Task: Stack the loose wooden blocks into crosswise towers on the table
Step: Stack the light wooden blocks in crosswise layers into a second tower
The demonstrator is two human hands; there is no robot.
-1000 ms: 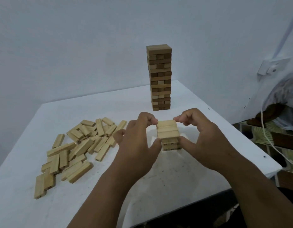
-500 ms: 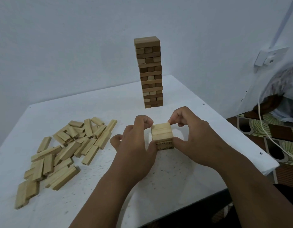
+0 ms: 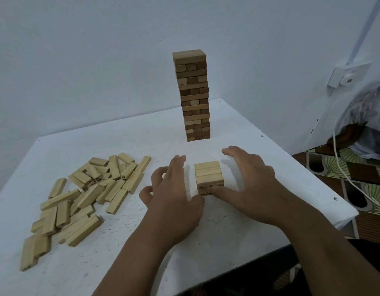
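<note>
A short stack of pale wooden blocks [image 3: 208,176] stands on the white table [image 3: 142,135] between my hands, its top layer three blocks side by side. My left hand [image 3: 174,195] is just left of it, fingers straight, thumb near the stack's lower front corner. My right hand [image 3: 251,184] is on the right, fingers spread and lifted off the top, thumb touching the stack's lower front face. Neither hand grips a block. Several loose pale blocks [image 3: 84,195] lie in a heap at the left. A tall tower of darker blocks [image 3: 192,95] stands behind the stack.
The table's right edge [image 3: 325,189] drops to a patterned floor [image 3: 345,180] with a white cable [image 3: 342,167]. A wall socket [image 3: 347,76] sits on the right wall. The near table edge runs below my forearms.
Both hands have let go of the short stack's top layer and spread outward; fingers that were curled over the blocks are straight. The camera view shifted slightly.
</note>
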